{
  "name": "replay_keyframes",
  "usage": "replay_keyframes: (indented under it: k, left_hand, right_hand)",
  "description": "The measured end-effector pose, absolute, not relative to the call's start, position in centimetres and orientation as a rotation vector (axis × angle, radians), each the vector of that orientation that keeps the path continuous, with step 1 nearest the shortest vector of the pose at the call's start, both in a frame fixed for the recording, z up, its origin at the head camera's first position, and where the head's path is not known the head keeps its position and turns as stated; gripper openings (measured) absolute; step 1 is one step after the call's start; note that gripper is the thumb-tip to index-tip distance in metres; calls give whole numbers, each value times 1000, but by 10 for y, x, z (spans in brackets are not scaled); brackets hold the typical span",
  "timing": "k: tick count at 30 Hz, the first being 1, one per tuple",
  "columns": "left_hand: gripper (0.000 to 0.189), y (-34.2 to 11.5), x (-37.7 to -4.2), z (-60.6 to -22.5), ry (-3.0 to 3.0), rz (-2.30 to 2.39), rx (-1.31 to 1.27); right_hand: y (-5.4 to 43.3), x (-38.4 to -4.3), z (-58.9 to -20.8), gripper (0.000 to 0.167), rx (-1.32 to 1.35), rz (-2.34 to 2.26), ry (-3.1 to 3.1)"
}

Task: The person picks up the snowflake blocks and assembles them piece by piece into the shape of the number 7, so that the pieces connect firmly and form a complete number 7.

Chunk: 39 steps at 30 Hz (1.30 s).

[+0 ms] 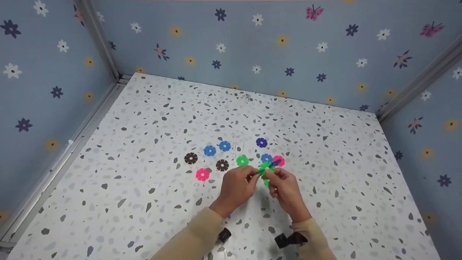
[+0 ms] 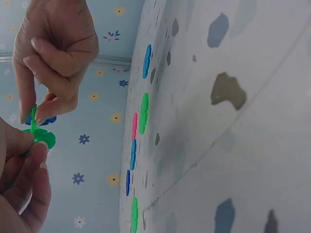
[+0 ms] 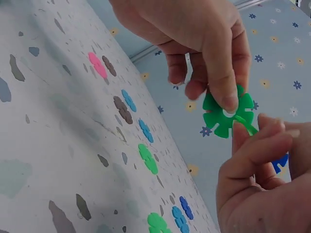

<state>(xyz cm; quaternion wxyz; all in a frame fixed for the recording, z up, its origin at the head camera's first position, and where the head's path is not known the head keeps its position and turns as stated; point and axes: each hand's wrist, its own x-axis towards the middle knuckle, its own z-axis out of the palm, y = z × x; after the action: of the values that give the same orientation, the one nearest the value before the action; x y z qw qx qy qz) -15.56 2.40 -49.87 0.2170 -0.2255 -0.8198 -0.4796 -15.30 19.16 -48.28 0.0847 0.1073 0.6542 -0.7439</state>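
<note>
Both hands meet just above the table's middle. My left hand [image 1: 236,184] pinches a green notched flower-shaped disc [image 3: 218,119] between thumb and fingertips; its flat face shows in the right wrist view. With thumb and fingers my right hand [image 1: 287,187] pinches a second green disc [image 1: 266,169]. A dark blue disc [image 1: 276,162] stands out at an angle beside that one, partly hidden by the right fingers. The two green discs cross at their edges between the hands. Under the right hand, another green disc [image 1: 266,182] lies partly covered.
On the speckled table [image 1: 162,119] lie blue discs [image 1: 209,150], dark brown discs [image 1: 222,165], pink discs [image 1: 202,174], a green disc [image 1: 242,160] and a dark blue disc [image 1: 261,142]. Flower-patterned panels [image 1: 249,43] enclose the back and sides. Black devices [image 1: 283,241] sit at the wrists.
</note>
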Motion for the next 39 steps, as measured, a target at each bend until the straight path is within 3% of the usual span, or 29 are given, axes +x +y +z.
replay_keyframes:
  k: [7, 14, 23, 32, 39]
  left_hand:
    - [9, 27, -152, -496, -2211, -1788, -399]
    - [12, 27, -155, -496, -2224, -1967, -306]
    - [14, 2, -163, -503, -2433, -1630, -400]
    - [14, -36, -192, -508, -2789, -1118, -272]
    - [42, -49, -204, -515, -2978, -970, -193]
  right_hand:
    - [185, -150, -489, 26, 262, -2173, 1923]
    - [183, -151, -489, 16, 230, -2224, 1945]
    - [186, -151, -495, 18, 316, -2234, 1947]
    - [189, -153, -494, 16, 325, -2269, 1914]
    - [190, -153, -495, 15, 341, -2303, 1865]
